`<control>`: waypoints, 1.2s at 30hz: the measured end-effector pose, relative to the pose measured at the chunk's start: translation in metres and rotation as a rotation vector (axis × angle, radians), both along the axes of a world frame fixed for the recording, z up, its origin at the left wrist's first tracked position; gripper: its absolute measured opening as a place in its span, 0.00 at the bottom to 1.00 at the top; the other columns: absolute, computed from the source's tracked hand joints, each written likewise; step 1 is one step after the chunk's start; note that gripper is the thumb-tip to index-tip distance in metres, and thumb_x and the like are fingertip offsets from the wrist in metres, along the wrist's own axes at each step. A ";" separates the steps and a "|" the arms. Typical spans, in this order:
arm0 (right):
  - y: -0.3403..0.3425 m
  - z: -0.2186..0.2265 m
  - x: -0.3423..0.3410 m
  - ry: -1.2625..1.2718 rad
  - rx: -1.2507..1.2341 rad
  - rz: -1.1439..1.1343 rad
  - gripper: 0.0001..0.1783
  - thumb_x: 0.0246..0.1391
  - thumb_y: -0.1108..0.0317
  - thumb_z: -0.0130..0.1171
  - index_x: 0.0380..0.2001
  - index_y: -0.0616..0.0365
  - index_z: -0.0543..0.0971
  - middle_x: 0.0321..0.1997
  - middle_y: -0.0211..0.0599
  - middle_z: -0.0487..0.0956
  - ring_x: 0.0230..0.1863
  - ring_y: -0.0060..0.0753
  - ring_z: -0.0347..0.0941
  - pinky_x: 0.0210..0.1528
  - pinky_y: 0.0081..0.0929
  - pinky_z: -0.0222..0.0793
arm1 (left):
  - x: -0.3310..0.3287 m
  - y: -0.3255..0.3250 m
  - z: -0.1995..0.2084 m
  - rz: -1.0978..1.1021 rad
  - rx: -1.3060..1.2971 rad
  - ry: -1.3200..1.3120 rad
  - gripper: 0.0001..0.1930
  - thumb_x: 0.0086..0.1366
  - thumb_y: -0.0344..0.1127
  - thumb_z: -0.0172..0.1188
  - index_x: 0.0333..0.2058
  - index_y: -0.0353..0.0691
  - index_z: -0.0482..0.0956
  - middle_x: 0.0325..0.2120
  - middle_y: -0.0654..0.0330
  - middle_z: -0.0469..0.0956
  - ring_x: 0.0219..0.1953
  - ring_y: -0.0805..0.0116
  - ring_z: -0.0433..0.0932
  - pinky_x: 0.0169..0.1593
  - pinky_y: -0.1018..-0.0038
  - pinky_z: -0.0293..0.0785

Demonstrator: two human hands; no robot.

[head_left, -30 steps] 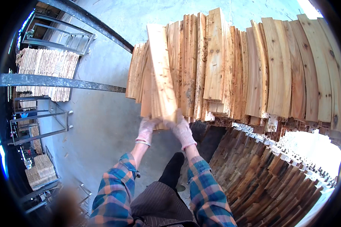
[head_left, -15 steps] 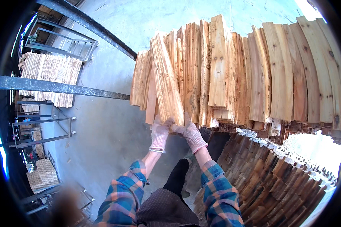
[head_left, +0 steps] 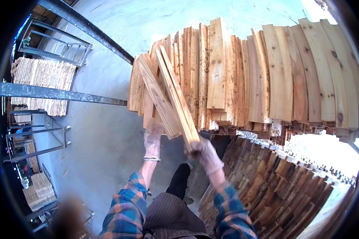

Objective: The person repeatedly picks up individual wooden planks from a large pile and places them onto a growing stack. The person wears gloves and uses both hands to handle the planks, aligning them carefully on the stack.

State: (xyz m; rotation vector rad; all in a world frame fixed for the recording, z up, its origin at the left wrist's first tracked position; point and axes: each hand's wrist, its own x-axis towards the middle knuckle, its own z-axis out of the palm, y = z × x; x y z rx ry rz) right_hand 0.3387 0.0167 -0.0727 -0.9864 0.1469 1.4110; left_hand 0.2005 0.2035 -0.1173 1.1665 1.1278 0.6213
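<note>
My right hand [head_left: 205, 153], in a pale knit glove, is closed around the near end of a narrow bundle of wooden boards [head_left: 179, 99]. The bundle slants across the stack, its near end sticking out toward me. Left of it, a loose wooden board [head_left: 158, 95] lies tilted the other side of a narrow gap, its near end past the stack's edge. My left hand [head_left: 152, 137], gloved the same way, is beside that board's near end; motion blurs its fingers, and I cannot tell whether it touches wood. Beneath lies a long row of stacked boards [head_left: 217, 63].
A second, darker stack of boards [head_left: 267, 187] stands at the lower right. Metal bars [head_left: 68, 92] reach in from the left toward the row. Further left are another pile of boards [head_left: 44, 81] and metal frame carts [head_left: 40, 143] on the grey floor [head_left: 103, 151].
The slanted bundle has parted into two; the right part has come toward me with my right hand. My left hand has moved away to the left, off the bundle's end.
</note>
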 end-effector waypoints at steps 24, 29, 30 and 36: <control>-0.381 0.419 -0.230 -1.212 -1.054 -0.162 0.60 0.30 0.51 0.73 0.69 0.53 0.58 0.56 0.53 0.71 0.59 0.51 0.67 0.63 0.37 0.64 | -0.013 -0.398 0.397 -1.074 -0.589 -0.631 0.36 0.65 0.53 0.60 0.58 0.26 0.63 0.47 0.51 0.74 0.51 0.64 0.74 0.58 0.72 0.70; -0.413 0.399 -0.211 -1.177 -1.540 0.057 0.57 0.34 0.52 0.70 0.70 0.48 0.57 0.55 0.56 0.71 0.57 0.55 0.69 0.58 0.39 0.68 | -0.015 -0.430 0.378 -1.186 -0.274 -0.473 0.26 0.64 0.40 0.64 0.55 0.30 0.70 0.41 0.61 0.76 0.43 0.72 0.76 0.49 0.76 0.74; -0.416 0.391 -0.208 -1.189 -1.626 0.122 0.56 0.36 0.52 0.68 0.70 0.47 0.56 0.54 0.57 0.72 0.56 0.55 0.70 0.56 0.40 0.70 | -0.029 -0.428 0.383 -1.251 -0.133 -0.460 0.27 0.64 0.39 0.65 0.57 0.30 0.69 0.42 0.60 0.76 0.44 0.73 0.75 0.50 0.76 0.74; -0.494 0.396 -0.201 -1.092 -0.890 -0.548 0.54 0.32 0.63 0.72 0.67 0.56 0.61 0.57 0.56 0.74 0.59 0.49 0.70 0.62 0.31 0.63 | 0.008 -0.429 0.398 -1.458 0.640 -0.643 0.35 0.60 0.46 0.68 0.60 0.35 0.68 0.52 0.52 0.75 0.55 0.59 0.75 0.58 0.67 0.71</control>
